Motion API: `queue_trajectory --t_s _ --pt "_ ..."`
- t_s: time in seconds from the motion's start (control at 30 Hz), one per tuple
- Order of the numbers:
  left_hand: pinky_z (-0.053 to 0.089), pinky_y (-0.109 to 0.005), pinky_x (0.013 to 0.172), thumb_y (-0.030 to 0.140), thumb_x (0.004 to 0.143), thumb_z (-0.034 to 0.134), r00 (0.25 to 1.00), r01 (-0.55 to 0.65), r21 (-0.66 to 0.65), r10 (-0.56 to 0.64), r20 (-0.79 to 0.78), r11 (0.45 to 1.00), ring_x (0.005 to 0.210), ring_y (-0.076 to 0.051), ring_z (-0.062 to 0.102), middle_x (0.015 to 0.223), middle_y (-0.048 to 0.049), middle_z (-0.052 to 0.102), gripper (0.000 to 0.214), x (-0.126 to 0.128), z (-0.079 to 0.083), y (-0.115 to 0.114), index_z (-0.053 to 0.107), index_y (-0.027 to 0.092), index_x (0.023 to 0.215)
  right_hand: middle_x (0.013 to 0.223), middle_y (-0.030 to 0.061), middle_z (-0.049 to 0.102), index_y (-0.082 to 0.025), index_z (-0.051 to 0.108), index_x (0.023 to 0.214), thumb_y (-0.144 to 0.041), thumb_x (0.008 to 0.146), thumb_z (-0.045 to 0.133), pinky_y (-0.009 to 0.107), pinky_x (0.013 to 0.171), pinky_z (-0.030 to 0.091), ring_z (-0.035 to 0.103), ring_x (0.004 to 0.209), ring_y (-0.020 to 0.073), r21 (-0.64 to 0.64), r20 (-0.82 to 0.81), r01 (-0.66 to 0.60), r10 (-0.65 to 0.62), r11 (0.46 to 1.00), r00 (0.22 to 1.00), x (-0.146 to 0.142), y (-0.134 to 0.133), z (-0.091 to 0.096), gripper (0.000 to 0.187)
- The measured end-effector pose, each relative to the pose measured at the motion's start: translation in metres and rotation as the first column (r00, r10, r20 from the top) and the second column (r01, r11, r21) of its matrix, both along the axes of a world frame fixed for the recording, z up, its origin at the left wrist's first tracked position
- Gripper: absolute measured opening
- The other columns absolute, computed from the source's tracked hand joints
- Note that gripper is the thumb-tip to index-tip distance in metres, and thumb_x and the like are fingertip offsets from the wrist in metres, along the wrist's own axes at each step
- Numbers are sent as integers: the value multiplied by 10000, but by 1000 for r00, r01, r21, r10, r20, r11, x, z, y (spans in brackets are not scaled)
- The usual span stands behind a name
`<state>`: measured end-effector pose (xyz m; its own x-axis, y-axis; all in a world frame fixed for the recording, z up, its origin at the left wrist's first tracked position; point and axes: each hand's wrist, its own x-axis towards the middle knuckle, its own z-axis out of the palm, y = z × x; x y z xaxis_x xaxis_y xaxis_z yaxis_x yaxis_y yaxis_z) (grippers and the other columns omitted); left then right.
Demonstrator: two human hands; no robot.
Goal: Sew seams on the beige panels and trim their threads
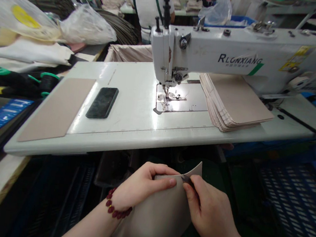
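Note:
Below the table's front edge, both my hands hold a beige piece of material (158, 217) in my lap. My left hand (141, 187), with a red bead bracelet on its wrist, is closed on the piece's top edge, thumb pressed flat along it. My right hand (207, 208) pinches the same edge near the upturned corner, and a small dark tool shows between its fingers. Straight ahead stands a white sewing machine (225, 54), its needle over the lit metal plate (174, 99).
A stack of beige pieces (234, 102) lies right of the needle. A black phone (102, 102) and a single beige sheet (59, 109) lie on the left of the white table (134, 127). Plastic bags and bundles crowd the left. A blue crate (293, 202) sits lower right. Another person sits behind the machine.

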<state>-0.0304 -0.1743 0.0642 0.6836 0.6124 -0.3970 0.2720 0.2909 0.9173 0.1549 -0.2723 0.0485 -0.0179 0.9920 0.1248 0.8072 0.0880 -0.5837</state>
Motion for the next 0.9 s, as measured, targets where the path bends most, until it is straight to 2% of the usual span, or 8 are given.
queue_trajectory --t_s 0.2,0.33,0.4,0.5,0.6,0.73,0.8,0.9 --pt "466 -293 838 365 886 623 1000 19 -62 -19 9 998 942 -215 632 1038 -44 726 317 0 -5 -2 705 195 1141 680 -12 572 -194 534 885 -292 981 408 280 549 297 557 586 143 69 12 74 -75 995 997 -7 -3 -8 187" --pt "470 -285 821 358 903 593 998 61 -65 -61 4 996 921 -209 634 1017 -44 727 311 0 -5 -2 705 178 1130 686 -11 574 -189 534 897 -292 977 418 280 554 300 557 590 146 93 6 54 -55 994 998 -8 -2 -11 174" --pt "469 -271 802 348 901 592 996 80 -12 -80 -25 997 910 -203 629 983 -35 726 281 1 -2 -1 718 171 1080 688 -9 573 -196 528 858 -285 977 412 284 555 291 554 594 148 80 22 19 -21 997 1000 -7 -2 -11 188" --pt "461 -250 765 344 884 611 993 95 140 -84 -87 986 870 -187 618 906 -15 712 227 3 3 -2 736 165 944 684 -10 568 -205 512 800 -268 979 400 287 562 280 550 602 147 61 26 -15 14 998 1000 -7 0 -9 220" --pt "458 -245 745 352 880 612 989 103 226 -76 -128 969 837 -179 618 858 -5 700 221 4 7 -1 736 169 884 678 -18 557 -208 496 781 -267 985 393 281 566 280 545 603 136 31 -34 -17 18 999 999 -6 1 -8 236" --pt "470 -251 793 305 884 611 992 78 177 -59 -109 981 919 -188 632 986 -3 715 221 0 11 3 723 207 1047 691 -31 558 -207 517 873 -291 990 396 270 561 285 544 602 122 -32 -120 5 -9 999 993 -1 2 -6 188" --pt "472 -256 821 285 883 615 995 71 146 -59 -84 987 960 -194 631 1041 -2 712 264 -3 12 6 701 225 1125 706 -30 564 -204 524 925 -302 986 409 269 561 288 549 609 124 -39 -114 15 -20 999 993 1 3 -5 163" --pt "475 -254 815 281 880 624 996 73 117 -65 -64 990 954 -194 633 1026 -3 717 282 -6 12 9 696 230 1147 710 -25 565 -202 522 901 -303 982 415 273 561 285 549 618 131 -35 -81 2 -5 999 997 2 3 -3 168"
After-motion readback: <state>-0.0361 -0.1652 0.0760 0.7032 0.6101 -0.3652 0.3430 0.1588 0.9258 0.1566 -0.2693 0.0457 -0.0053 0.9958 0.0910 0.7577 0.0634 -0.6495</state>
